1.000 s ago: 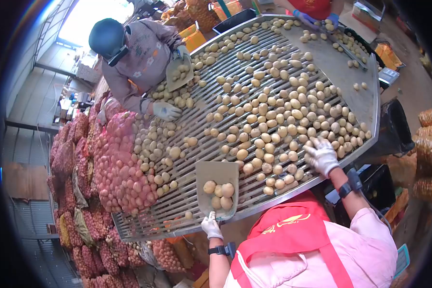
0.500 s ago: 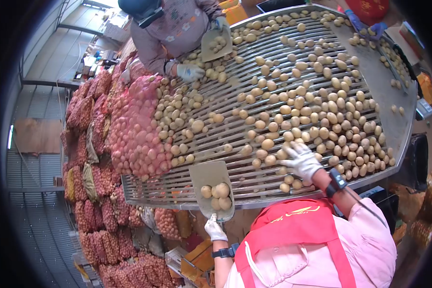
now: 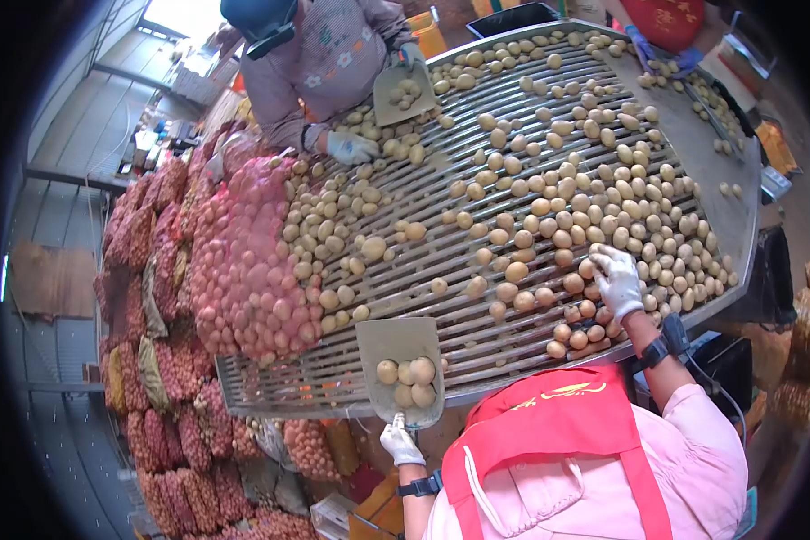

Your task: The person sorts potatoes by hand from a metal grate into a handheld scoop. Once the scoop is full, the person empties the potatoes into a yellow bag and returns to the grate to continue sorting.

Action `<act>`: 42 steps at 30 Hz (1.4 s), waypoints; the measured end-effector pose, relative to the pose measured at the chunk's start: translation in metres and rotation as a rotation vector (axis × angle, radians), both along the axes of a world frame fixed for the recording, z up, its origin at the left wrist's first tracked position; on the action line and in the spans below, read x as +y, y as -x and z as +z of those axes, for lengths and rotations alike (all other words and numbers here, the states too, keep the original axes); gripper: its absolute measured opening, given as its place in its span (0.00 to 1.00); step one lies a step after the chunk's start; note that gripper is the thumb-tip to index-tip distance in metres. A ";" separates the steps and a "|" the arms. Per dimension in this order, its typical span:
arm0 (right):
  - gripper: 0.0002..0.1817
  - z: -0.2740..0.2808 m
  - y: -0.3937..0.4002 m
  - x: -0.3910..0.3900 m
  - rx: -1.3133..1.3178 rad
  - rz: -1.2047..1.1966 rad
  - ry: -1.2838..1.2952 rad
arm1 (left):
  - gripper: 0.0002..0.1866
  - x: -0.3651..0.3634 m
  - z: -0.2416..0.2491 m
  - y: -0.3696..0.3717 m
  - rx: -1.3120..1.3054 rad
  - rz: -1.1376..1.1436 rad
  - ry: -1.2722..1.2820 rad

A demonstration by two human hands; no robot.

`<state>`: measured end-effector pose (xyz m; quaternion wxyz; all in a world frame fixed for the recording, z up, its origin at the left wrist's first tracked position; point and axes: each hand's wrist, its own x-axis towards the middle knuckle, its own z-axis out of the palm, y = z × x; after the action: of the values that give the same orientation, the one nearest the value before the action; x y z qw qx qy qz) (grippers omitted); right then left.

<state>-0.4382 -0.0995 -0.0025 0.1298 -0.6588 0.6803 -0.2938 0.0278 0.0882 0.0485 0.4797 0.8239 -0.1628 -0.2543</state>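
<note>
My left hand [image 3: 400,443], in a white glove, grips the handle end of a flat grey scoop [image 3: 398,342]. Several potatoes [image 3: 403,371] lie in the scoop, which is over the near edge of the slatted metal table [image 3: 477,346]. My right hand [image 3: 617,281], also gloved, is at the near right of the table among loose potatoes [image 3: 643,225]. Its fingers are bent round a potato [image 3: 588,268] at their tips, and more potatoes lie just below the wrist.
Across the table a person's gloved hand [image 3: 352,148] touches potatoes, and their other hand holds a second scoop [image 3: 403,94]. Another person's blue-gloved hands [image 3: 688,61] are at the far right. A pink net sack of potatoes [image 3: 252,261] lies at the left end, with stacked sacks beyond.
My right hand has moved right and slightly up, from spread fingers over the potatoes to fingers bent round one. Several potatoes near it have shifted. My left hand still holds the loaded scoop.
</note>
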 end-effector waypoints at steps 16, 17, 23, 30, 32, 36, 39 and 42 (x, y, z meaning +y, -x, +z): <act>0.20 0.007 -0.114 0.083 0.113 0.329 -0.027 | 0.22 -0.093 -0.022 -0.047 -0.020 -0.454 -0.186; 0.20 0.004 -0.112 0.084 0.160 0.401 -0.005 | 0.22 -0.095 -0.031 -0.055 -0.054 -0.501 -0.201; 0.19 -0.003 -0.062 0.087 0.260 -0.112 0.060 | 0.19 -0.118 -0.021 -0.054 0.103 -0.557 -0.155; 0.34 0.013 0.005 0.123 0.314 -0.692 -0.242 | 0.18 -0.144 -0.005 -0.012 0.034 -0.691 -0.205; 0.39 0.010 0.026 0.119 0.332 -0.791 -0.349 | 0.17 -0.146 0.008 0.010 0.039 -0.696 -0.225; 0.50 -0.003 0.037 0.071 0.338 -0.818 -0.674 | 0.17 -0.146 0.022 0.039 0.038 -0.705 -0.297; 0.59 -0.016 0.023 0.045 0.298 -0.787 -0.631 | 0.17 -0.143 -0.009 0.027 0.083 -0.703 -0.251; 0.60 -0.012 0.018 0.039 0.162 -0.769 -0.565 | 0.15 -0.142 -0.006 0.041 0.096 -0.708 -0.239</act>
<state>-0.4561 -0.0607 -0.0143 0.1322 -0.3191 0.9357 -0.0721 -0.0135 -0.0541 0.0427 0.2694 0.7540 -0.3841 -0.4598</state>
